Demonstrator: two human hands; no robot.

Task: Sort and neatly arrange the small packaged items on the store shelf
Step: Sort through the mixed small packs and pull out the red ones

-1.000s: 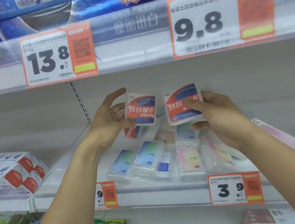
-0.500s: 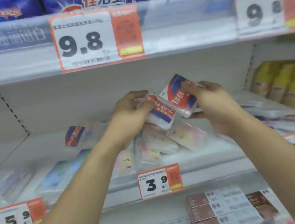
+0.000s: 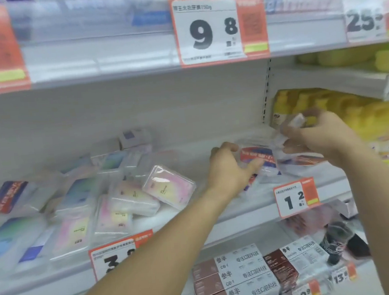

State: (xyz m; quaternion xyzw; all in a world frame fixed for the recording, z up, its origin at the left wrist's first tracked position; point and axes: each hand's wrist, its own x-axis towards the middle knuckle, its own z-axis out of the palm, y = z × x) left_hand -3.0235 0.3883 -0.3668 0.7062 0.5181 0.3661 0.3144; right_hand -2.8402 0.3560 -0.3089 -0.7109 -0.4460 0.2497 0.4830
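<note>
At the far left of the shelf, a red-and-blue pack is lying tilted among clear packs, and just right of it the pastel packs are sitting in a loose heap, one pink pack leaning askew on top. Further right, the left hand is reaching in with fingers curled over a red pack, apparently holding it down near the 1.2 tag; blur is making the exact grip hard to read. Just beside it, the right hand is pinching a small clear packet at its fingertips, slightly above and right of the red pack. The red pack's long axis is running roughly left to right along the shelf, and it is lying directly under the left hand, so that hand looks nearer for squaring it up. The yellow goods are sitting behind, at the right.
</note>
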